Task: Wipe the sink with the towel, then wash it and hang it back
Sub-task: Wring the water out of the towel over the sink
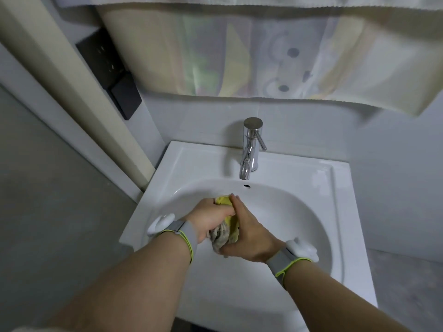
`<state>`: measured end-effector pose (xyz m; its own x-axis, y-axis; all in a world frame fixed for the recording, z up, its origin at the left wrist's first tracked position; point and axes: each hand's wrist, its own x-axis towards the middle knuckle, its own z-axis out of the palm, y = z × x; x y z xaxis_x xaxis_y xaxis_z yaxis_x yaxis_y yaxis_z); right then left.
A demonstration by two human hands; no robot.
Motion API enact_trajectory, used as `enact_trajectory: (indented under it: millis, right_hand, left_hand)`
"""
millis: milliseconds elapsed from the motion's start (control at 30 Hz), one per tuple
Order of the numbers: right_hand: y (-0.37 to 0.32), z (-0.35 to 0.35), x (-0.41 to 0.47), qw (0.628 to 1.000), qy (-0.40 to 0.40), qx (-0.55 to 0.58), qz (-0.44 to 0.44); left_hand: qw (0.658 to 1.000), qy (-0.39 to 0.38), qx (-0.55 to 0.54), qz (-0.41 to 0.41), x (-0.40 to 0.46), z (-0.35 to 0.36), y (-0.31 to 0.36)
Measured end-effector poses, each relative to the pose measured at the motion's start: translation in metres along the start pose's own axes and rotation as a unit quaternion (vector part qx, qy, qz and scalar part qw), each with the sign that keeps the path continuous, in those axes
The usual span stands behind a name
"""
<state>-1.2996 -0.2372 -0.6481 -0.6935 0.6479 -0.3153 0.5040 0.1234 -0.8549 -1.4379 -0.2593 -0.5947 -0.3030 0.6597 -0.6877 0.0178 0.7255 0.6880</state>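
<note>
Chrome faucet (pixel 250 147) at centre frame, side lever pointing right. Patterned curtain (pixel 275 56) across the top, pale hem hanging upper right. Black wall panel (pixel 112 75) upper left, beside a cream door frame (pixel 79 85). Grey floor (pixel 407 283) lower right.

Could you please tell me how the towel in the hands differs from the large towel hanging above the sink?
The towel is small, yellow and grey, bunched in the grip of the left hand and right hand; the hanging towel is large, pale, patterned and spread flat. One is over the sink basin, the other above the faucet.
</note>
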Motion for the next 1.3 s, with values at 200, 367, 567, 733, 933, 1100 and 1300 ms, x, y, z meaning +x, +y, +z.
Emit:
enact_trajectory:
  millis: [200, 367, 567, 733, 933, 1100, 1300]
  right_hand:
    - [-0.001, 0.01, -0.007, 0.998, 0.035, 0.047, -0.006]
    - [-0.005, 0.012, -0.005, 0.994, 0.106, 0.024, -0.007]
    - [-0.006, 0.004, -0.013, 0.987, 0.112, -0.1, 0.063]
    - [-0.002, 0.003, -0.01, 0.972, 0.098, -0.199, 0.072]
    - [-0.013, -0.015, -0.009, 0.975, 0.12, -0.169, 0.081]
    - [-0.038, -0.018, -0.008, 0.985, 0.121, -0.091, 0.084]
    - [-0.054, -0.013, -0.008, 0.969, 0.097, 0.162, 0.161]
  left_hand:
    - [1.0, 0.005, -0.009, 0.016, -0.012, -0.002, -0.001]
    - [0.998, -0.004, 0.015, 0.061, -0.014, -0.006, 0.005]
    - [0.973, 0.084, 0.163, 0.141, -0.014, -0.018, 0.008]
    - [0.956, 0.131, 0.187, 0.183, -0.01, -0.027, -0.002]
    - [0.933, 0.109, 0.305, 0.155, -0.009, -0.04, -0.028]
    - [0.936, -0.077, 0.314, 0.143, -0.017, -0.025, -0.038]
    - [0.96, -0.021, 0.203, 0.194, -0.018, 0.002, -0.045]
